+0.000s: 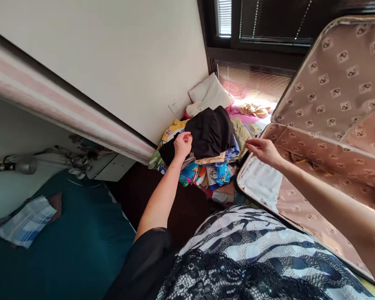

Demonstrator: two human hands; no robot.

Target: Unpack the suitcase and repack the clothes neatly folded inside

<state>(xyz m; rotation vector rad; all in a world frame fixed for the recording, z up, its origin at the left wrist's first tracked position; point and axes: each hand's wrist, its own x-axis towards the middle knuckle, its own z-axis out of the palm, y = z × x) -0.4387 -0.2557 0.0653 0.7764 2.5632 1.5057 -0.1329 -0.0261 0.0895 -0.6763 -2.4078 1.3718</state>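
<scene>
My left hand (183,146) is closed, with fingers curled at the left edge of a black garment (211,131). Whether the cloth is pinched between those fingertips is hidden. This garment lies bunched on top of a clothes pile (200,173) against the wall, and another black piece (168,151) shows left of the hand. My right hand (262,151) hovers between the pile and an open suitcase (292,208), near an olive garment (241,135). Its fingertips are drawn together, and anything between them is too small to make out. Pale blue cloth (261,181) lies inside the suitcase.
The suitcase lid (340,79) stands raised at the right. A white pillow (211,92) leans by the window blinds (253,79) behind the pile. At left is a teal-covered bed (81,237) with a folded plaid cloth (29,221). Dark floor (137,191) shows between.
</scene>
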